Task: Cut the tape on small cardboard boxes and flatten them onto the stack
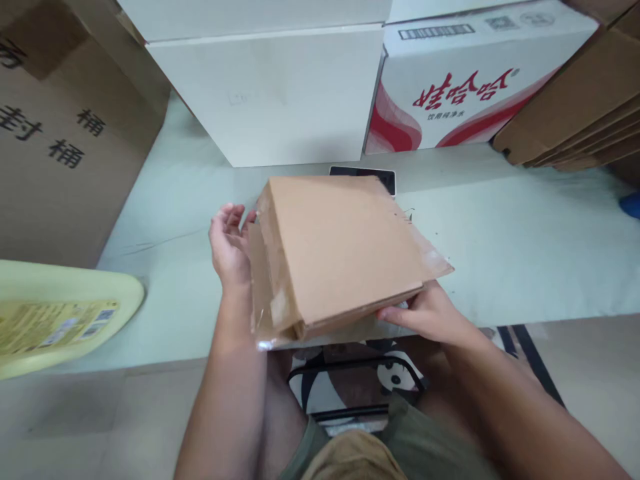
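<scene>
A flat brown cardboard box (350, 247) is tilted above the near part of the table, with clear tape along its left side and a flap hanging out there. Another taped flap (434, 260) sticks out at its right. My right hand (425, 312) grips the box at the near right corner, thumb along the front edge and fingers hidden underneath. Beside the left edge is my left hand (231, 243), its fingers loosely bent and apart, palm toward the box. Whether it touches the flap I cannot tell.
Behind the box, a phone (387, 180) lies partly covered on the pale green table (500, 233). White cartons (280, 100) and a red-printed carton (465, 100) line the back. A large brown carton (65, 167) and a yellow bottle (65, 313) stand left, folded cardboard (575, 113) right.
</scene>
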The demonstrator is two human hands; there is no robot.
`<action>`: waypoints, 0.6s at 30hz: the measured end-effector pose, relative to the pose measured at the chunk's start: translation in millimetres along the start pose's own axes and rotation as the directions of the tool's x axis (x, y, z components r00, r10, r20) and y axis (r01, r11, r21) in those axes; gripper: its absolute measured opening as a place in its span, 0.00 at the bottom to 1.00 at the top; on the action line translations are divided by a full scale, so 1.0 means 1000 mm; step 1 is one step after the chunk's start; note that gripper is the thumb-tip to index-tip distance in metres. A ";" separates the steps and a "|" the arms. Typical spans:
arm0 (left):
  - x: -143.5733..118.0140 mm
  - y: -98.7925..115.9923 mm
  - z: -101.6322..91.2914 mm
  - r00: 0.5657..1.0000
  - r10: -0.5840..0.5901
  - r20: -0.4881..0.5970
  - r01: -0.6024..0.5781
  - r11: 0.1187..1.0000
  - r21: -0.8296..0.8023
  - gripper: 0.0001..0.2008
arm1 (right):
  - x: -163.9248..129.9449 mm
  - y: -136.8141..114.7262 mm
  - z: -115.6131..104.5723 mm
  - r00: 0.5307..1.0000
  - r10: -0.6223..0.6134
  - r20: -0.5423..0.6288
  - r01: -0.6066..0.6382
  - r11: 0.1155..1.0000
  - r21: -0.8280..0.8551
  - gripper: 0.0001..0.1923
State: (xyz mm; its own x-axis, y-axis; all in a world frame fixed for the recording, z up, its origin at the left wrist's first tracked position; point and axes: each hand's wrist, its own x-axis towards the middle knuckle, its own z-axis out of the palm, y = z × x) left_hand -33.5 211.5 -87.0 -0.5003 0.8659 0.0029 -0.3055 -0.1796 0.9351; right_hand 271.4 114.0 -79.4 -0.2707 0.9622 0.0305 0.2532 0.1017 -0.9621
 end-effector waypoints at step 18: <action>-0.038 0.005 0.022 0.863 -0.211 0.459 0.124 0.970 0.211 0.30 | 0.016 0.009 -0.007 0.875 0.156 -0.458 -0.351 0.857 -0.378 0.47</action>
State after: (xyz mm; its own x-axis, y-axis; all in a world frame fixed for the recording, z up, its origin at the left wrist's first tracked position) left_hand 2.3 187.7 -74.6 0.0042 0.9995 -0.0318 -0.1879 0.0320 0.9817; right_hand 276.5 131.9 -86.0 0.2283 0.9736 0.0004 0.6628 -0.1552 -0.7326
